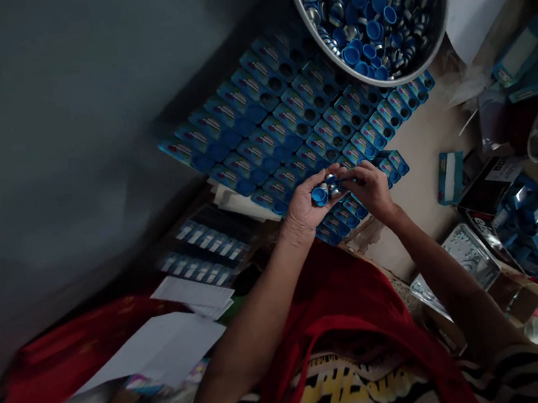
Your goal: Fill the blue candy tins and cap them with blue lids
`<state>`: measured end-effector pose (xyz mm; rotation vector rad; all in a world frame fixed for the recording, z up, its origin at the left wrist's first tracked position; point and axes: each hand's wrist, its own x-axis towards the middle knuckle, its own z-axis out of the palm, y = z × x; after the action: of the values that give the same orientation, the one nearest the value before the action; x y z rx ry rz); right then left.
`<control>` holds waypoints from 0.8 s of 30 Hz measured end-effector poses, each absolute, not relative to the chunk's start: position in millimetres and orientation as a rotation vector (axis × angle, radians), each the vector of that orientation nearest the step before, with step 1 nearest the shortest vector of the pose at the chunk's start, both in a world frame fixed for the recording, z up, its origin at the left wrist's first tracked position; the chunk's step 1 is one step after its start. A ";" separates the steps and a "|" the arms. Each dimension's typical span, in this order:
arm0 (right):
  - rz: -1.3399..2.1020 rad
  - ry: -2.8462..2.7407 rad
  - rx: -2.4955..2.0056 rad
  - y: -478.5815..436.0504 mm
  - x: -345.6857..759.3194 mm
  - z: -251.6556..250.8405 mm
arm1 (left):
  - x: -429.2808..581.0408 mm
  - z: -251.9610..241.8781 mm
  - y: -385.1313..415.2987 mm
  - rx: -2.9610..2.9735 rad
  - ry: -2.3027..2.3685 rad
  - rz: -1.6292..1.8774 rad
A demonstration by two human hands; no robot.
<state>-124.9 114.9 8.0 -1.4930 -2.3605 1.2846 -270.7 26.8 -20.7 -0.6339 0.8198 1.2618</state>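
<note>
My left hand (pixel 301 205) is cupped palm up, holding several small round blue and silver caps (pixel 320 196). My right hand (pixel 371 187) meets it from the right. Its thumb and fingers are pinched on a blue cap at the edge of the palm, though the fingers partly hide it. Beneath and beyond both hands lie rows of printed blue cards (pixel 283 121), each with a round recess. Some recesses look dark, while others show blue round pieces.
A metal bowl (pixel 447 16) full of blue and silver caps stands beyond the cards. At right are a metal tray (pixel 474 255), a blue box (pixel 450 178) and a carton of shiny blue pieces (pixel 528 215). White papers (pixel 169 344) lie at lower left beside a wall (pixel 67 121).
</note>
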 end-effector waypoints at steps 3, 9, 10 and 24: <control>1.431 -2.140 -1.520 118.8 -115.4 -2.3 | -274.1 -23.1 26.2 -0.659 0.807 1.251; 1.118 -2.192 -1.827 134.4 -101.5 -17.7 | -287.4 -23.1 27.1 -0.597 0.770 1.267; 1.034 -2.312 -1.840 135.3 -103.3 -18.3 | -289.4 -21.9 28.1 -0.585 0.765 1.268; 0.665 -2.790 -1.993 142.7 -125.3 -8.3 | -314.0 -24.6 27.7 -0.617 0.760 1.311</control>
<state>-125.3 142.7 -8.3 -1.9932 -2.7902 0.6655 -314.0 27.7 -24.6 -0.6171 0.7602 1.3115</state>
